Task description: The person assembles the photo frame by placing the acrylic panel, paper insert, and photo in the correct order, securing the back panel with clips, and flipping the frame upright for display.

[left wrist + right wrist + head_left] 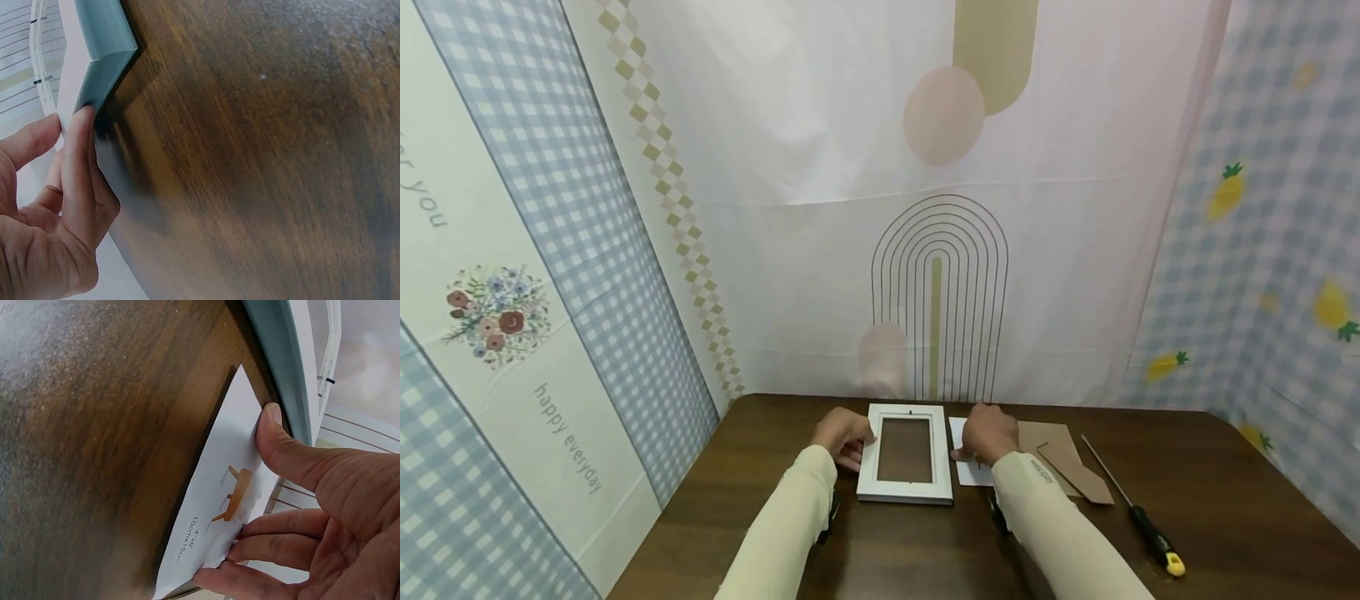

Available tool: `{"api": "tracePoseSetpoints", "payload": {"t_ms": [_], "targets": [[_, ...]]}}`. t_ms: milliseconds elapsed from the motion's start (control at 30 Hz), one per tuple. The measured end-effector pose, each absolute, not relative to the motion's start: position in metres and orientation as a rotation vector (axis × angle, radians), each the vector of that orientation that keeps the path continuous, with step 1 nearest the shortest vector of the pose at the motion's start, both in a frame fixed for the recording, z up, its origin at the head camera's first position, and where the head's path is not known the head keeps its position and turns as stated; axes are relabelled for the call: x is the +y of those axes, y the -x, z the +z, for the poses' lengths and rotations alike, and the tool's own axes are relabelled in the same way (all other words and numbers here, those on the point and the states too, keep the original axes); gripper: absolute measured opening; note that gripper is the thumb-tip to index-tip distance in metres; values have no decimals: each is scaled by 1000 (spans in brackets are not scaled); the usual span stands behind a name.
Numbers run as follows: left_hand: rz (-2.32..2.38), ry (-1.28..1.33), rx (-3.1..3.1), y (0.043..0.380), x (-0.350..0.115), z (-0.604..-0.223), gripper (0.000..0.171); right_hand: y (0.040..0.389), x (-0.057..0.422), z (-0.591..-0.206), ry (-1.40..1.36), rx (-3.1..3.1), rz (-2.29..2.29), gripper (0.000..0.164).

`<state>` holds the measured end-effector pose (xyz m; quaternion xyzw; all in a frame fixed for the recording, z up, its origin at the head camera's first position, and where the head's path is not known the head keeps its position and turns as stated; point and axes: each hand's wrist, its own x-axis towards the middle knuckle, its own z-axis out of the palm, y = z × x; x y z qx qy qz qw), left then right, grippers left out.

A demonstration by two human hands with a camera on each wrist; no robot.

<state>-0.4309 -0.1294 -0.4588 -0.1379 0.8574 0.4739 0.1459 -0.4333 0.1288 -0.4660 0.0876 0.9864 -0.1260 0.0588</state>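
Observation:
A white picture frame (904,492) lies on the brown wooden table, its middle opening showing the dark surface behind. My left hand (844,437) pinches the frame's left edge, thumb on top and fingers along the side, as the left wrist view shows. To the right of the frame, my right hand (992,433) grips a white paper insert card (215,487) across its width, thumb at one edge and fingers at the opposite edge. The card carries a printed orange-brown stool shape and the size text 4"x6" 10cmx15cm. In the head view this hand covers part of the card.
A brown backing board (1056,435) with a stand leg (1075,475) lies right of the card, partly behind my right hand and sleeve. Further right is a screwdriver (1142,525) with a black and yellow handle. Printed cloths (820,250) hang around the table (925,558).

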Motion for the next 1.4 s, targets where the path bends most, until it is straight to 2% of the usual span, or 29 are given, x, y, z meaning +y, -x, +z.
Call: {"api": "tracePoseSetpoints", "payload": {"t_ms": [300,633,933,1067,1300,1400], "targets": [[1340,399,2470,434,-129,-459,15,436,133,-462,-284,2956,-436,79],[1363,390,2455,432,-129,-455,13,435,138,-451,-263,2940,-500,54],[1380,407,2459,433,-129,-462,12,434,151,-455,-233,2900,-629,47],[1387,414,2468,431,-128,-461,11,434,157,-453,-196,2898,-642,37],[1388,398,2481,427,-128,-460,11,426,161,-444,-135,2934,-583,40],[1389,393,2486,426,-128,-460,13,425,163,-444,-111,2955,-564,35]]}}
